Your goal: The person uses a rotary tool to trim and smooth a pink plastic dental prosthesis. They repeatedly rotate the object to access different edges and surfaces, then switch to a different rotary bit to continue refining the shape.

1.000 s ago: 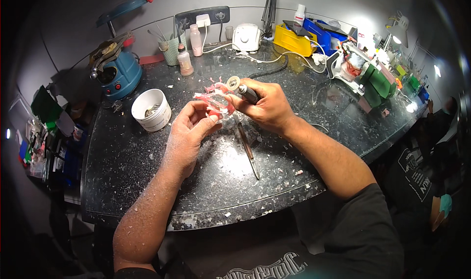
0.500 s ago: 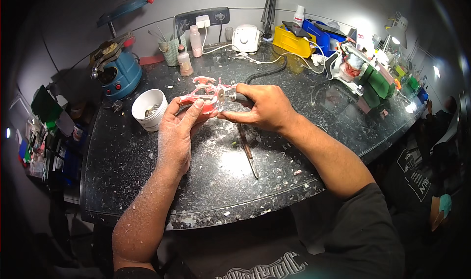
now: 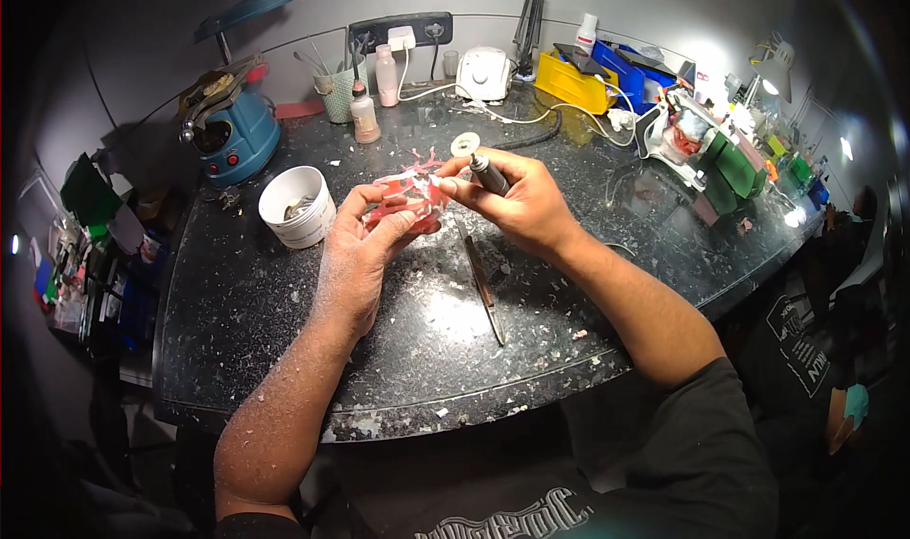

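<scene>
My left hand [image 3: 360, 245] is closed around a red-and-white denture piece [image 3: 422, 195] with thin pink branches sticking up from its far side. In my right hand [image 3: 531, 202] lies a dark rotary handpiece [image 3: 489, 176]; its round pale cutting disc [image 3: 465, 146] points up and away from the denture piece. The right thumb and fingertips touch the right side of the denture piece. Below the hands a slim wooden-handled knife [image 3: 482, 283] rests on the table. A white tub [image 3: 322, 226] with small pieces inside stands left of my left hand.
White and pink scraps and dust cover the black table [image 3: 284, 349]. Behind stand a blue machine [image 3: 237, 141], two bottles, a cup of tools, a white control box [image 3: 483, 74] with cables, and yellow and blue bins [image 3: 572, 86]. Another person's arm shows at the far right.
My right hand has tilted the handpiece upward, taking the disc off the denture piece. The denture piece has turned in my left hand, and my right fingertips now touch it.
</scene>
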A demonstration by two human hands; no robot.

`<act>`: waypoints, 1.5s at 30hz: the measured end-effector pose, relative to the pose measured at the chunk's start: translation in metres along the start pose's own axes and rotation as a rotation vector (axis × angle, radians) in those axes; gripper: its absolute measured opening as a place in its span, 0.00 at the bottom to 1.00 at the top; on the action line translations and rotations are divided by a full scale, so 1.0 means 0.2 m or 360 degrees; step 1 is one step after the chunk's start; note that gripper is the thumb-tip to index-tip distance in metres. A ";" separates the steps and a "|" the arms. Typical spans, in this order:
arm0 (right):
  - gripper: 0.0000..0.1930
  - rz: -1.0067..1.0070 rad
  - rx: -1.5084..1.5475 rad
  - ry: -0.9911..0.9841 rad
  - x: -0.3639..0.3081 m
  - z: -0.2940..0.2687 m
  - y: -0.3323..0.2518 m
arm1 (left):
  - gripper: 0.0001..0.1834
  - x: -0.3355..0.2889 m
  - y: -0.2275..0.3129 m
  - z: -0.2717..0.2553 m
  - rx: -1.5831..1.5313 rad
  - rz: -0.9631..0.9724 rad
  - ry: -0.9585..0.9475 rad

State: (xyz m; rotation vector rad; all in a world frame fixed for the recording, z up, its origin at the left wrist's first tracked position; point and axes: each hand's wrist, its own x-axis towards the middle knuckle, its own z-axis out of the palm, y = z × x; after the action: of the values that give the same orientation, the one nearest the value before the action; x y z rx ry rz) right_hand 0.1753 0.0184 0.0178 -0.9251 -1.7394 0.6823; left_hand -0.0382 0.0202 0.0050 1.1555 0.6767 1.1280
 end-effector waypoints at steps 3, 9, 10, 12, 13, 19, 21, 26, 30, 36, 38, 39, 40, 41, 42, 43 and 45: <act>0.11 0.0063 0.0136 0.0020 0.00 0.00 0.00 | 0.27 0.01 -0.02 -0.03 0.0101 -0.0018 -0.0118; 0.11 0.0145 0.0380 0.0005 0.01 -0.04 0.01 | 0.26 0.01 0.00 -0.02 0.0312 0.0033 -0.0125; 0.11 0.0123 0.0390 0.0006 0.01 -0.04 0.02 | 0.25 0.02 0.01 -0.04 0.0341 0.0008 -0.0155; 0.12 0.0099 0.0383 0.0010 0.01 -0.04 0.03 | 0.22 0.02 0.01 -0.03 0.0352 -0.0020 -0.0220; 0.12 0.0097 0.0367 0.0008 0.01 -0.04 0.02 | 0.20 0.01 0.00 -0.01 0.0334 -0.0021 -0.0251; 0.12 0.0064 0.0358 0.0171 0.01 -0.01 0.04 | 0.18 0.00 -0.01 0.00 0.0001 -0.0094 -0.0276; 0.13 0.0081 0.0270 0.0143 0.01 -0.02 0.05 | 0.18 0.01 0.00 0.00 -0.0132 -0.0081 -0.0179; 0.10 0.0264 0.0236 -0.0055 0.00 -0.01 0.01 | 0.22 0.00 0.01 0.03 -0.0124 0.0011 -0.0282; 0.10 0.0287 0.0316 -0.0004 0.00 -0.03 0.02 | 0.21 0.00 0.00 0.00 -0.0068 -0.0125 -0.0317; 0.09 -0.0011 -0.0379 -0.0132 0.00 -0.05 0.03 | 0.19 0.01 0.04 -0.04 0.0222 -0.0203 -0.0165; 0.10 -0.0038 -0.0360 -0.0022 0.00 -0.04 0.05 | 0.16 0.04 0.02 -0.06 0.0330 -0.0176 -0.0208; 0.11 -0.0052 -0.0350 0.0034 -0.01 -0.03 0.05 | 0.15 0.04 0.02 -0.05 0.0276 -0.0207 -0.0191; 0.13 -0.0013 -0.0348 0.0139 -0.01 -0.02 0.03 | 0.15 0.03 0.01 -0.05 0.0225 -0.0239 -0.0165; 0.16 0.0026 -0.0345 0.0245 0.00 -0.01 -0.01 | 0.15 0.03 0.01 -0.05 0.0173 -0.0271 -0.0140; 0.19 0.0065 -0.0343 0.0351 0.01 -0.01 -0.03 | 0.15 0.03 0.00 -0.06 0.0048 -0.0263 -0.0070; 0.24 0.0102 -0.0321 0.0387 0.01 -0.03 -0.02 | 0.16 0.03 -0.01 -0.07 -0.0077 -0.0254 -0.0007; 0.26 0.0017 -0.0434 0.0438 0.02 -0.04 -0.01 | 0.18 0.04 -0.02 -0.08 -0.0252 -0.0213 0.0093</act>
State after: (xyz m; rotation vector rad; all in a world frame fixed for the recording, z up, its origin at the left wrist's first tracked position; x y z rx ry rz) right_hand 0.1817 0.0203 0.0247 -1.1574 -1.6033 0.3094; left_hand -0.0470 0.0334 -0.0034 0.9330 0.6866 1.0848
